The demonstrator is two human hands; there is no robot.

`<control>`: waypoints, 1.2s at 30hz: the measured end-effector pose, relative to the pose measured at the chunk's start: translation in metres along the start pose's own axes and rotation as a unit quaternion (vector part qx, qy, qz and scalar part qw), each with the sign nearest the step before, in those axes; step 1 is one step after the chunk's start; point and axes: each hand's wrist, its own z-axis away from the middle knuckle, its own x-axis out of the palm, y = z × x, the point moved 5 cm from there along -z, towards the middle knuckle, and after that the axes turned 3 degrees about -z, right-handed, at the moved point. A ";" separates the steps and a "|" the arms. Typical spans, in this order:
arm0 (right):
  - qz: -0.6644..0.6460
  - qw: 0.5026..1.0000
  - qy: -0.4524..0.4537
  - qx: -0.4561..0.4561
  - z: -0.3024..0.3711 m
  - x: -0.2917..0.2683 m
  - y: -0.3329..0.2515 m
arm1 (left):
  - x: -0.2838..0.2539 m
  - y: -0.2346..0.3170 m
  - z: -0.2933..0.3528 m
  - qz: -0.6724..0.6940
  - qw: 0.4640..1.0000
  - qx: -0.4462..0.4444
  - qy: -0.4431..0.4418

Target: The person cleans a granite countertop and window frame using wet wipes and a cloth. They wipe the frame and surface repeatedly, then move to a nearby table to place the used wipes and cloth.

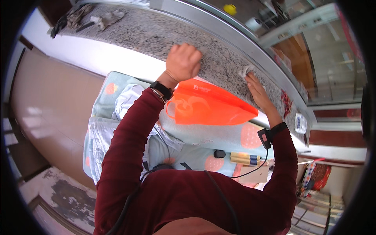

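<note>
Left fingers (pixel 184 55) curl, hold hidden, while right fingers (pixel 253 80) lie extended against cloth (pixel 245 70), orange bag (pixel 213 109) near sill (pixel 133 35)

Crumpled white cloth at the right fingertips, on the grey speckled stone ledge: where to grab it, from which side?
Probably pinch the crumpled white cloth by its bunched folds, from the person's far left: they stick out past the right hand, which partly covers its near side on the grey speckled stone ledge.
</note>
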 end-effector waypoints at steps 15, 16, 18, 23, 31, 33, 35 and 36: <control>0.061 0.895 -0.303 -0.322 -0.317 0.146 -0.224 | -0.001 -0.005 0.003 0.038 0.999 -0.013 -0.021; 0.060 0.900 -0.300 -0.311 -0.321 0.143 -0.226 | -0.003 -0.007 0.003 0.040 0.999 -0.022 -0.007; 0.074 0.894 -0.289 -0.335 -0.308 0.132 -0.217 | -0.003 -0.006 0.003 0.026 0.999 -0.020 -0.024; 0.010 0.952 -0.153 -0.266 -0.199 0.076 -0.111 | 0.000 -0.004 0.001 0.031 0.999 0.002 -0.026; 0.126 0.987 0.084 0.050 0.006 -0.020 0.047 | 0.009 0.001 0.000 -0.014 0.999 0.004 -0.049; 0.162 0.969 0.140 0.125 0.034 -0.035 0.076 | 0.009 0.000 0.000 -0.017 0.999 0.006 -0.043; 0.204 0.933 0.206 0.216 0.047 -0.045 0.102 | 0.010 -0.001 0.000 -0.026 0.999 0.007 -0.040; 0.240 0.931 0.205 0.187 0.044 -0.042 0.105 | 0.010 0.000 0.001 -0.028 0.999 0.005 -0.047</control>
